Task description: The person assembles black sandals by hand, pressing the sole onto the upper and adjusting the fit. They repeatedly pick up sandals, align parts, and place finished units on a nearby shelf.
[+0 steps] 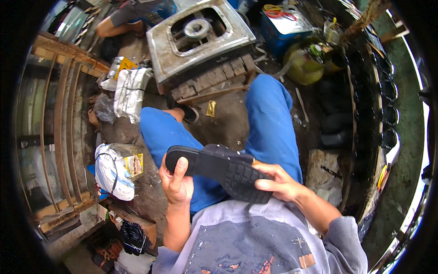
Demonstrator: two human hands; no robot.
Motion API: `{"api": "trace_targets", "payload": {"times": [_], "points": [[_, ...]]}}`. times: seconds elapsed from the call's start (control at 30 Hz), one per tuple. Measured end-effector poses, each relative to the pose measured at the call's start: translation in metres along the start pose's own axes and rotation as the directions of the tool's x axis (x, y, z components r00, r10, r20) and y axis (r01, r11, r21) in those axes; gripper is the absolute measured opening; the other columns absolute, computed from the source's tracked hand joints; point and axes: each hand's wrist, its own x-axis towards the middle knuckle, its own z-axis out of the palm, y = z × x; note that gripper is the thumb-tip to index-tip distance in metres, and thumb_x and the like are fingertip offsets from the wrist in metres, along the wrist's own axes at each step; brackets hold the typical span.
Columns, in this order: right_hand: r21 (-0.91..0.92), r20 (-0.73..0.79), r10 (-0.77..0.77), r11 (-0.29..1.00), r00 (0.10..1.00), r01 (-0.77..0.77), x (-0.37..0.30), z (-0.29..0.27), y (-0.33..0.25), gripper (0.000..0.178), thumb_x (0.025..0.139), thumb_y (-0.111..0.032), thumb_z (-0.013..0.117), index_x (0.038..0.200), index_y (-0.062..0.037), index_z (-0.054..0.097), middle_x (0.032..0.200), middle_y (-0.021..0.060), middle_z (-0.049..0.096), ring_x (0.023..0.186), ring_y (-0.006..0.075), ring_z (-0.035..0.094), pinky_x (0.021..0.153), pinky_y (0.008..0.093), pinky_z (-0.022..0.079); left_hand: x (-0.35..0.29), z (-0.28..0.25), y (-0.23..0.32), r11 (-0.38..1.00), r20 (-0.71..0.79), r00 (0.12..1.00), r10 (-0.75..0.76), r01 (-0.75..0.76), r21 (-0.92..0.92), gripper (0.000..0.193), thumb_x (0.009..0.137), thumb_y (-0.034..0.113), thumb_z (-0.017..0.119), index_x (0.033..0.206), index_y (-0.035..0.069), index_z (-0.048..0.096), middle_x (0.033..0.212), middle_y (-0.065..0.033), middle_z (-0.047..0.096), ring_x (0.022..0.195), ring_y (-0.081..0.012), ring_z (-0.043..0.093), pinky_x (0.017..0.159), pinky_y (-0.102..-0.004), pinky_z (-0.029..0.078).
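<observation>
A black sandal is held across my lap with its ridged sole turned up toward me. My left hand closes on its smooth end, the thumb pressed on the sole and the fingers hidden beneath. At the treaded end, my right hand grips the edge with the thumb on top. Part of the sandal's dark upper, dotted with small light spots, shows along the far edge. Below the sandal is my worn grey shirt, and beyond it are my knees in blue trousers.
Ahead stands a metal-topped stove on bricks, with a greenish gas cylinder at its right. White bundles lie to the left near a wooden rack. Dark footwear lines the right-hand shelves. Another person's leg shows far left.
</observation>
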Motion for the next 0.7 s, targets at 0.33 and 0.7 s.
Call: {"api": "trace_targets", "payload": {"times": [0.33,0.7], "points": [[-0.472,-0.221,-0.552,0.782,0.804,0.407,0.073,-0.010,-0.089,0.034,0.093,-0.018,0.079,0.118,0.0039,0.073,0.106,0.0078,0.078,0.094,0.0122,0.070,0.086,0.0310,0.058,-0.034,0.001,-0.020,0.954,0.203,0.936,-0.288,0.299,-0.022,0.057,0.096,0.019,0.074,0.144,0.003,0.047,0.138,-0.0164,0.062,0.120,-0.0271,0.065,0.102,-0.0430,0.054],[-0.378,0.154,-0.546,0.737,0.823,0.560,0.098,0.033,-0.061,0.040,0.092,-0.025,0.078,0.124,-0.0025,0.070,0.104,0.0157,0.072,0.100,0.0266,0.072,0.085,0.0403,0.055,-0.015,0.009,0.029,0.915,0.226,0.941,-0.251,0.155,0.372,0.057,0.092,0.016,0.082,0.139,-0.001,0.056,0.132,-0.0079,0.065,0.121,-0.0178,0.060,0.109,-0.0341,0.044]]}}
